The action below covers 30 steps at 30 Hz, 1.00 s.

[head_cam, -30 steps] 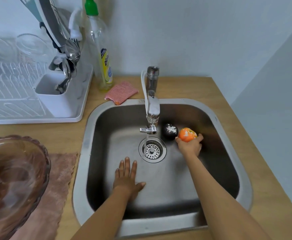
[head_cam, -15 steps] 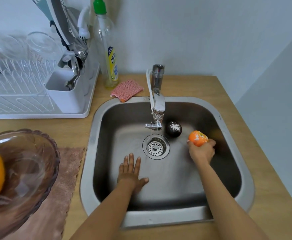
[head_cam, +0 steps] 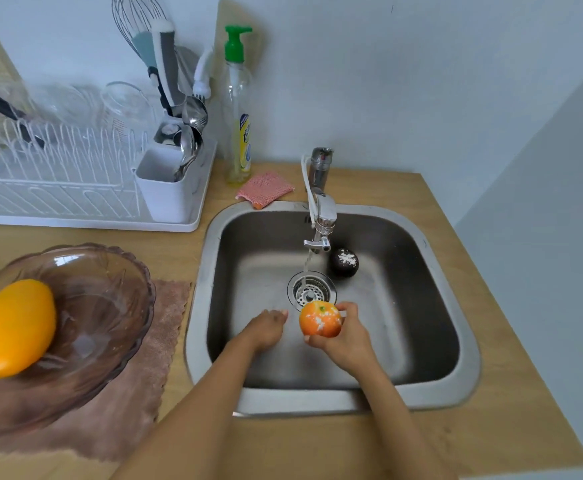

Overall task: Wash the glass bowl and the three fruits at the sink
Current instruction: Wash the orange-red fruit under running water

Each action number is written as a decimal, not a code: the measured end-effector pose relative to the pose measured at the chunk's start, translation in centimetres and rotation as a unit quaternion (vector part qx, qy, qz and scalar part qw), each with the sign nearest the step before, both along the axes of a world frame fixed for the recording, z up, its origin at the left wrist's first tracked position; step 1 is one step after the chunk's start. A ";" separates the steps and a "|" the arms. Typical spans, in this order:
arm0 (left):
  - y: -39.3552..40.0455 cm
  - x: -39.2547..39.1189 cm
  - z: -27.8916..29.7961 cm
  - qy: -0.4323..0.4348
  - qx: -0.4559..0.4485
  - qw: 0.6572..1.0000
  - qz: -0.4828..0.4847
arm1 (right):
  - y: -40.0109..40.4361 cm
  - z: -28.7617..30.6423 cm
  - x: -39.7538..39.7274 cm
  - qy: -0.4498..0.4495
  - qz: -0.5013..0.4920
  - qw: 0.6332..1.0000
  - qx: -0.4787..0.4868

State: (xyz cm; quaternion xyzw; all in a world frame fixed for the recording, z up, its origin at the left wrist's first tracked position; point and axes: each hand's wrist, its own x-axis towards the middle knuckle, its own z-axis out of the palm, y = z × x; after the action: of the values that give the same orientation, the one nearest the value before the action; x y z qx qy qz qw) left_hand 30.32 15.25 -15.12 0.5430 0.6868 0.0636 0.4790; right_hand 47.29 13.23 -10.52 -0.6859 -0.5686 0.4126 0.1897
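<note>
An orange fruit [head_cam: 320,319], speckled with white residue, is grasped in the right hand [head_cam: 343,336], fingers curled round it, above the basin of the steel sink [head_cam: 432,393] just in front of the drain strainer [head_cam: 311,289]. A thin stream of water is seen falling from the tap [head_cam: 321,220] onto the strainer; the fruit is held just beside the stream. The left hand [head_cam: 265,327] is held empty over the basin, fingers extended and relaxed, near the fruit but apart from it. A dark round fruit [head_cam: 344,262] with a white patch is observed on the sink floor, right of the tap. The glass bowl [head_cam: 110,299] is set on a brown cloth [head_cam: 137,403] on the wooden counter [head_cam: 490,438], left of the sink; a yellow mango [head_cam: 16,327] lies inside it. A dish rack [head_cam: 75,188], a soap bottle [head_cam: 238,126] and a pink scrub pad [head_cam: 265,191] are noted behind.
</note>
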 end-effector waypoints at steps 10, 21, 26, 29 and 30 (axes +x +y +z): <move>-2.0 -0.2 3.1 -0.161 0.038 0.980 0.111 | 0.6 -0.6 -2.5 0.047 0.080 0.994 0.053; 1.6 -0.2 1.6 -0.189 0.054 0.959 0.203 | 3.6 -1.3 -3.4 0.211 -0.064 0.975 0.012; 1.9 0.5 1.8 -0.150 0.105 0.965 0.190 | 4.8 -1.8 -4.9 0.127 -0.124 0.983 0.038; 1.5 1.0 2.1 -0.153 0.123 0.965 0.174 | 5.6 -1.9 -5.0 0.123 -0.158 0.979 0.028; 1.7 1.0 2.1 -0.149 0.127 0.963 0.184 | 5.5 -2.0 -5.0 0.134 -0.138 0.981 0.027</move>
State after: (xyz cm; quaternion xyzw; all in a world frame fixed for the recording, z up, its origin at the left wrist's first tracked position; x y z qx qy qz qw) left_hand 31.31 16.93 -13.07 0.4477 0.6822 0.3173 0.4832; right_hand 42.33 18.75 -12.49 -0.6911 -0.4486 0.4549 0.3381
